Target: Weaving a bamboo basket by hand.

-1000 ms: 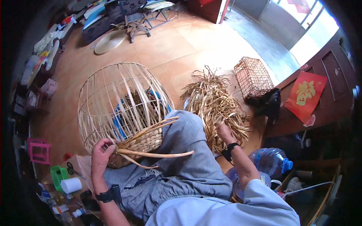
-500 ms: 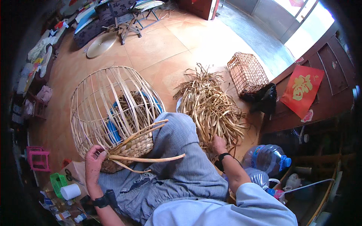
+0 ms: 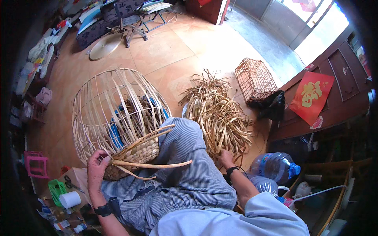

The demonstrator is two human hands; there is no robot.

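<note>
A large round basket (image 3: 132, 155) lies tilted against my left knee. Its lower part is thickly woven, while bare pale stakes form an open cage above. My left hand (image 3: 97, 163) pinches the basket at the left end of the weave. From beside those fingers, a long tan strip (image 3: 157, 165) sticks out to the right over my trousers. My right hand (image 3: 225, 159) is closed at the near end of a pile of dried plant strips (image 3: 220, 114); its fingertips are partly hidden among them.
A blue-rimmed container (image 3: 116, 135) with more strips shows through the stakes. Beyond the pile stand a wire-like brown basket (image 3: 256, 78) and a black bag (image 3: 275, 106). Large plastic bottles (image 3: 271, 167) are by my right arm; a white cup (image 3: 71, 200) and green basket (image 3: 57, 192) are at left.
My right hand has drawn slightly toward me at the pile's near end. My left hand keeps its place on the basket. The whole view has shifted a little.
</note>
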